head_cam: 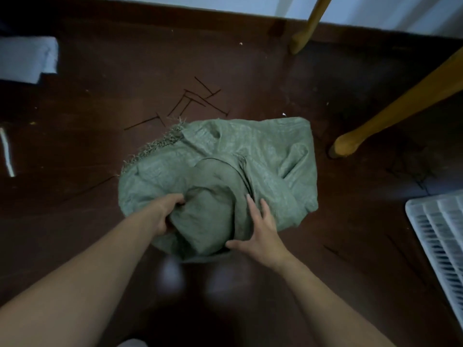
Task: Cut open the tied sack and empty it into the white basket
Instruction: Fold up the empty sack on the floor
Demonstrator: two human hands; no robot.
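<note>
Left hand (168, 214) grips the green sack (263, 156) (on the floor), right hand (260, 234) spread flat on it

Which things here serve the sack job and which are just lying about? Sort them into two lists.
For the job:
green sack, on the floor
left hand, grip closed on sack fabric
right hand, open, fingers spread on the sack
white basket, at the right edge

Lying about:
wooden legs
thin dark strands on the floor
pale folded object
</note>
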